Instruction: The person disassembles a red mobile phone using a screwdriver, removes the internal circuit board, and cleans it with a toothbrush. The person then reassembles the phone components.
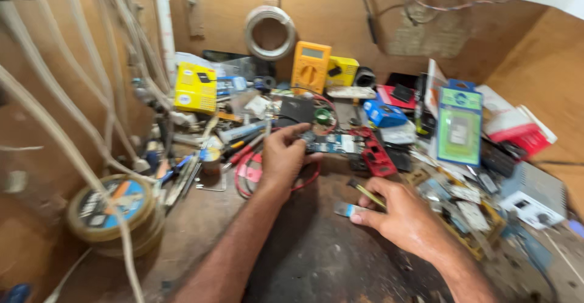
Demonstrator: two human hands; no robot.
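Near edge first: the right hand rests low on the dark, worn wooden bench top, wrist flat, fingers curled narrow. It pins a small flat silvery-blue strip under the thumb tip and pinches a thin yellow-handled probe tool that angles up-left toward the board. Forearm comes in from the near right corner.

Farther in, the left hand reaches forward from the near centre, arm nearly straight, fingers closed around the left end of a small blue-green circuit board. The board sits mid-bench, just left of a red plastic frame part, with a red wire loop lying beside the wrist.

Step looks like steadying the board while the tool is readied. Next move probably needs the probe tip brought up to the board with the left grip held firm; motion blur hides the exact contact spot.

Far side: orange handheld multimeter standing against the brown back wall, coil of grey solder wire hanging above it. Near left, a round flat tape roll with blue-orange label.
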